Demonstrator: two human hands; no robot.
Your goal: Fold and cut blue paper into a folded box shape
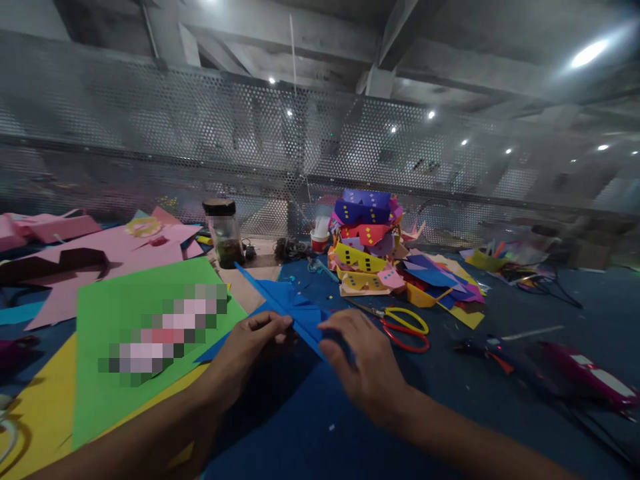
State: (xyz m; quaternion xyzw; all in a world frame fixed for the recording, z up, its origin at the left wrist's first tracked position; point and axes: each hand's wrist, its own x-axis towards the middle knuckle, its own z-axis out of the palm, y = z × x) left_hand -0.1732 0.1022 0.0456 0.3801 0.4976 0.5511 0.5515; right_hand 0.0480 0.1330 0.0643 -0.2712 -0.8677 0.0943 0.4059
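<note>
My left hand [253, 350] is closed, its thumb and forefinger pinching a folded piece of blue paper [290, 300]. The paper has several pointed flaps, and one long narrow strip sticks up toward the upper left. My right hand [365, 360] is at the paper's right side, fingers bent and thumb held apart from them. Its fingertips are at the paper's edge; whether they touch it is hard to tell. Just beyond that hand lie scissors [397, 325] with one yellow and one red handle, blades pointing left.
Green sheet [150, 287] over yellow paper at left, partly pixelated; pink paper [130, 250] behind. A dark-lidded jar [223, 233] stands by the mesh barrier [250, 127]. Stacked paper crowns [363, 253] and coloured scraps [440, 280] stand behind. A glue gun [520, 367] and purple tool [590, 377] lie right.
</note>
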